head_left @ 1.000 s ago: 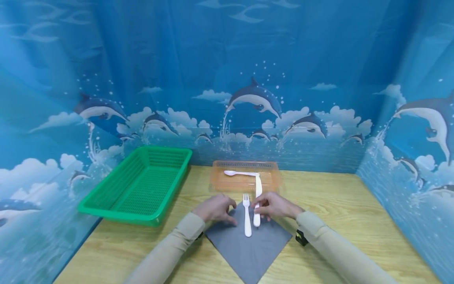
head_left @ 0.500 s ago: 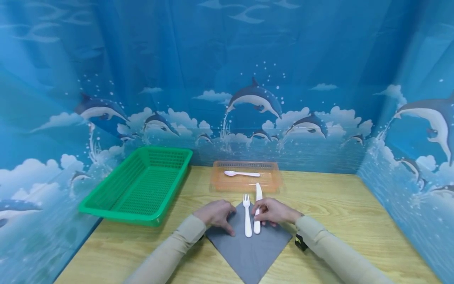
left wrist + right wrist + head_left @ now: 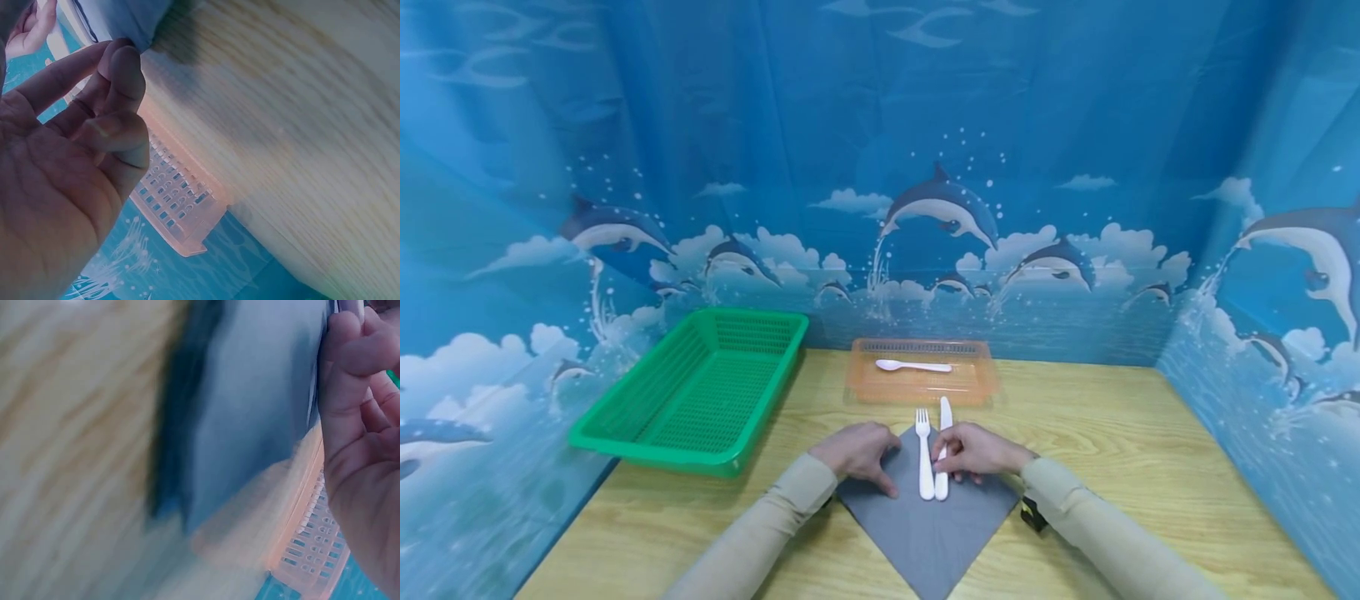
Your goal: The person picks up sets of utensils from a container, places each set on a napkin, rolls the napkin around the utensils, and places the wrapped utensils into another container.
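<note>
A white plastic fork [image 3: 924, 462] lies on a dark grey square napkin [image 3: 925, 537], tines pointing away from me. Just right of it is a white plastic knife [image 3: 945, 412], blade away, its handle alongside the fork's. My right hand [image 3: 977, 450] pinches the knife between thumb and fingers and hides its middle. On the napkin's left corner rests my left hand [image 3: 861, 454], its fingers loosely bent. The left wrist view shows its fingertips [image 3: 125, 62] touching the napkin edge [image 3: 134, 22], holding no cutlery.
A translucent orange basket [image 3: 917, 392] stands behind the napkin with a white spoon [image 3: 913, 366] in it. To the left is a large green basket [image 3: 700, 460]. Blue dolphin-print curtains [image 3: 1037, 150] border the wooden table [image 3: 1112, 450] at the back and sides.
My right hand has drawn the knife towards me and slightly left, from near the orange basket to beside the fork. My left hand slid slightly nearer, then stayed on the napkin.
</note>
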`<move>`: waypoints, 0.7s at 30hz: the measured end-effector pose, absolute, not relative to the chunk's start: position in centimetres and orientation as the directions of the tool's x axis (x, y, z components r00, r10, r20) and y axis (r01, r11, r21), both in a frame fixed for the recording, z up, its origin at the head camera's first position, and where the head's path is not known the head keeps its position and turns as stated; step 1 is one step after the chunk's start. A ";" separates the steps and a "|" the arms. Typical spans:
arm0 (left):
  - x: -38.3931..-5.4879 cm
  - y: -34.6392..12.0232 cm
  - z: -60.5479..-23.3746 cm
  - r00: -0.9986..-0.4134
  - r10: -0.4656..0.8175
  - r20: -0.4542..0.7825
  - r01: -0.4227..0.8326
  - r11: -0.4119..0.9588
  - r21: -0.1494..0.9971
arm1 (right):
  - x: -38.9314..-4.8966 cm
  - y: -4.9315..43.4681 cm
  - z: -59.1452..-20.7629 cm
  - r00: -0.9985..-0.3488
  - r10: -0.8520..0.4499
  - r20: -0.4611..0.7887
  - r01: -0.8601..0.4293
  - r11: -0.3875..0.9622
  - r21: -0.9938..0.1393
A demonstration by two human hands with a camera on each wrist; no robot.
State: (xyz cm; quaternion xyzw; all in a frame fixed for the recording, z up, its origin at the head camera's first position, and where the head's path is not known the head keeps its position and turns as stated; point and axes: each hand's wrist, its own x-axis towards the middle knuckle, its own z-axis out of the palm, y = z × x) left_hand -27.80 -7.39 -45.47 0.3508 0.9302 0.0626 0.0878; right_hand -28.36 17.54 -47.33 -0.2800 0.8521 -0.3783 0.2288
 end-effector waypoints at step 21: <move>-27.8 -7.3 -45.5 -0.728 0.674 -0.123 0.652 0.737 0.179 | -28.3 17.0 -47.5 -0.770 -0.604 -0.208 -0.241 0.577 -0.781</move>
